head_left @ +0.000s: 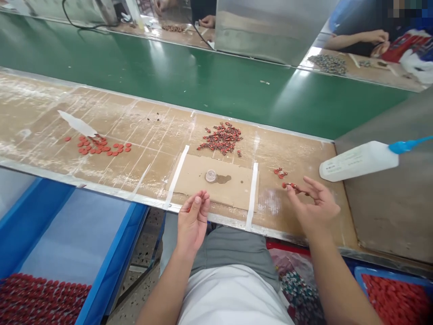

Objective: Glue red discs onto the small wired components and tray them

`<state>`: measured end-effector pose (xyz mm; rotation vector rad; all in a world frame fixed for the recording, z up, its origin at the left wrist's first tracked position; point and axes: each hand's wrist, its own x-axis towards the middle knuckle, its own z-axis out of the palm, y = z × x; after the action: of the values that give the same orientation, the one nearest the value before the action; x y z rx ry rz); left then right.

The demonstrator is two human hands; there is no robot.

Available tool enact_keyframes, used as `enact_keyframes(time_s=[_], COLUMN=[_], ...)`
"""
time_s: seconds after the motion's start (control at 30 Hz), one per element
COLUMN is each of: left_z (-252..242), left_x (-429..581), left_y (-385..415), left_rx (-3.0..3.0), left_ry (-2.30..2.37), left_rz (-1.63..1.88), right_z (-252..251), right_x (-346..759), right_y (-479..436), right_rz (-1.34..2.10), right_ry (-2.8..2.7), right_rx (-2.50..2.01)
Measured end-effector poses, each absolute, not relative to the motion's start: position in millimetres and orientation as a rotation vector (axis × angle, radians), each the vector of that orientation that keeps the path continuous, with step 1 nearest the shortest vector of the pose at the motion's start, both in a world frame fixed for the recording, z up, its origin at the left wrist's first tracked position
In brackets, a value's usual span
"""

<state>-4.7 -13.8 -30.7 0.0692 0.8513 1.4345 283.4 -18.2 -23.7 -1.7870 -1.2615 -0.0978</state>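
Note:
My right hand (316, 208) pinches a small red-and-dark piece (291, 185) between thumb and forefinger, low over the right side of the bench; the other fingers are loosely spread. Just beyond it lie a few similar red pieces (280, 173). My left hand (194, 222) is closed at the front edge of the cardboard sheet (226, 196), its fingertips pressed together; a trace of red shows there, but what it is stays hidden. On the cardboard stands a small round clear cup (210, 175) beside a dark wet stain. Behind it is a pile of red-and-dark pieces (223, 137).
Flat red discs (101, 146) lie at left by a white pointed strip (77, 123). A white bottle with a blue nozzle (360, 160) leans at right near a metal panel. A green belt (135, 58) runs behind. Blue-edged trays (111, 257) hold red pieces below. Co-workers' hands (375, 40) work opposite.

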Motion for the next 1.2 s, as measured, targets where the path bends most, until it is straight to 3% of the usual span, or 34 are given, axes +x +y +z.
enact_keyframes(time_s=[0.17, 0.47, 0.83, 1.03, 1.2], left_z=[-28.6, -15.1, -6.7, -3.1, -1.6], left_x=[-1.0, 2.8, 18.8, 29.7, 29.4], left_y=[-8.9, -7.4, -8.1, -13.1, -17.9], left_rx=[0.022, -0.027, 0.021, 0.034, 0.095], left_ry=[0.824, 0.724, 0.524, 0.479, 0.503], left_rz=[1.357, 1.209, 1.088, 1.046, 1.097], right_z=[-42.8, -63.9, -26.6, -3.2, -12.0], right_x=[326.2, 354.1, 297.2, 190.1, 158.7], right_y=[-6.5, 10.5, -17.5, -44.8, -41.7], right_rz=[-0.259, -0.442, -0.533, 0.15, 0.248], right_ry=[-1.448, -1.677, -1.591, -2.04, -2.076], right_rx=[-1.978, -1.781, -1.711, -1.217, -1.211])
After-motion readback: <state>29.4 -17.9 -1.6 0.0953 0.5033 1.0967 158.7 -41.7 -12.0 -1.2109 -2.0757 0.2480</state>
